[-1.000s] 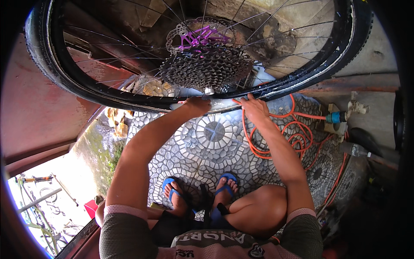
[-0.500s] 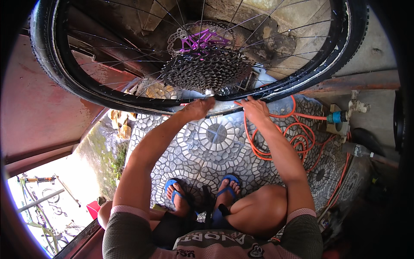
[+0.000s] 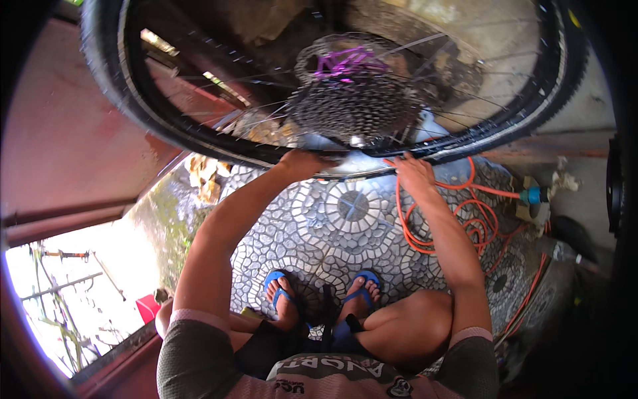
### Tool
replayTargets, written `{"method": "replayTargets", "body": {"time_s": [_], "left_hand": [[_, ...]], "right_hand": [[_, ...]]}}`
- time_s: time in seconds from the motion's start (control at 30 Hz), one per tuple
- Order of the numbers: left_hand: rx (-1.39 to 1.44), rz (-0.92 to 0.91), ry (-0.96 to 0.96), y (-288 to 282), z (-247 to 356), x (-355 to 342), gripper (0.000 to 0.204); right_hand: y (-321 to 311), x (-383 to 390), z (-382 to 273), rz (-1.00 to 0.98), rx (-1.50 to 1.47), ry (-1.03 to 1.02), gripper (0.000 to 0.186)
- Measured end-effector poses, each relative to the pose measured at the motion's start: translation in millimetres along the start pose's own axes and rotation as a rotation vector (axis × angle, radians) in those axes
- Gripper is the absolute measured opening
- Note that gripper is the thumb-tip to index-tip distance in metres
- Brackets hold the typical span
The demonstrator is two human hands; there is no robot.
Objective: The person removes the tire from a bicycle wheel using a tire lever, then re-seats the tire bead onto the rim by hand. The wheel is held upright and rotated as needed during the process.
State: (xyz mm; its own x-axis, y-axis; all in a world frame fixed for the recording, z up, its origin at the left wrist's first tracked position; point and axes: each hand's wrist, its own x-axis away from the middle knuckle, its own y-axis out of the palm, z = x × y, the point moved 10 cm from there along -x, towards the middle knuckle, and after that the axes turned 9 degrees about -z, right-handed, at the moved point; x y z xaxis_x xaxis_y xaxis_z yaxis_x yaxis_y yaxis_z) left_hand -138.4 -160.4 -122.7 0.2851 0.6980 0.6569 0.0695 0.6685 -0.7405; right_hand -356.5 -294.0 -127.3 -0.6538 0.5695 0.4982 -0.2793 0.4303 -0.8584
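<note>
A bicycle wheel (image 3: 551,60) with black tyre, pale-striped sidewall, purple disc rotor (image 3: 349,61) and dark cassette (image 3: 352,110) fills the upper view, slightly blurred. My left hand (image 3: 302,164) grips the tyre's near edge just left of centre, fingers curled and blurred. My right hand (image 3: 413,171) holds the same edge farther right, fingertips bent over it. Between them lies a pale stretch of rim or tyre, too blurred to make out. An orange hose (image 3: 495,190) loops behind and below my right hand.
A pebble-mosaic floor (image 3: 319,226) lies below, with my sandalled feet on it. Red metal panels (image 3: 73,120) stand left, above a bright opening with bicycles (image 3: 66,299). A pipe valve (image 3: 565,179), blue connector (image 3: 531,195) and plastic bottle (image 3: 563,254) are at right.
The wheel has shifted right in the view and now looks blurred. The surroundings have shifted slightly too, with the camera. Both my hands remain on the tyre.
</note>
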Motion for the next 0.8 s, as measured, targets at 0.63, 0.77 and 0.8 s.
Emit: {"method": "replayTargets", "body": {"time_s": [0.63, 0.77, 0.8], "left_hand": [[0.040, 0.284, -0.098, -1.5, 16.6, 26.5, 0.029], [0.021, 0.091, -0.034, 60.9, -0.9, 124.6, 0.017], [0.027, -0.074, -0.149, 110.7, -38.6, 152.2, 0.017]], "right_hand": [[-23.8, 21.9, -20.3, 0.090, 0.019, -0.051, 0.017], [-15.1, 9.7, -14.6, 0.057, 0.019, -0.063, 0.025], [-11.8, 0.4, -26.2, -0.003, 0.029, -0.043, 0.029]]}}
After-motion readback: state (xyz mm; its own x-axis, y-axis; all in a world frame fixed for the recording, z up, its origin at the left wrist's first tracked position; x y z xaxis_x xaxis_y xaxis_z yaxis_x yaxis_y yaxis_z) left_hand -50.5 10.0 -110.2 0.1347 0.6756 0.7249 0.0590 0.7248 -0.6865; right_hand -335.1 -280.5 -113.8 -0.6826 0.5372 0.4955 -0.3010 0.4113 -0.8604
